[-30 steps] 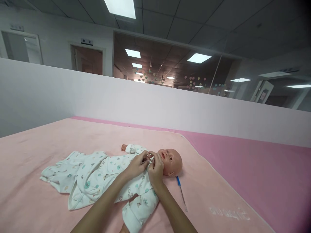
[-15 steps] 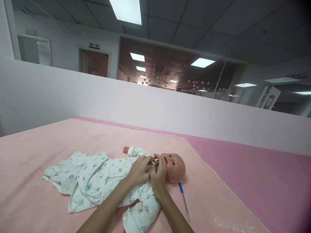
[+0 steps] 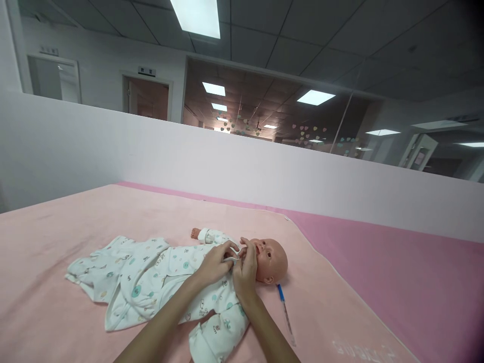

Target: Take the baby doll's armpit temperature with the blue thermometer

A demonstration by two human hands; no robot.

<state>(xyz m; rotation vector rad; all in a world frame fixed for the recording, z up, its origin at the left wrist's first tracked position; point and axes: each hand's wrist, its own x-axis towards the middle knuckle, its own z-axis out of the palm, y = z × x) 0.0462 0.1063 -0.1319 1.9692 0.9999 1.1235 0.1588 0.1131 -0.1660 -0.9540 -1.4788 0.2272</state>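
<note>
While both hands pinch the romper collar, left hand, right hand, doll, pen beside, blanket open around.

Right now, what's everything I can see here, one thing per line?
doll: one, bare pinkish head, lying on its back on the blanket, head to the right
romper: one, white with small coloured prints, on the doll, legs spread out to the left
pen: one, clear with a blue cap, on the blanket just right of the doll's head
blanket: one, pale pink, spread over the near surface
pink surface: one, deeper pink, beyond the blanket's right edge
partition: one, white, behind the surface
left hand: one, pinching a white tie at the romper's neck
right hand: one, beside the left, fingers at the same tie under the doll's chin
</note>
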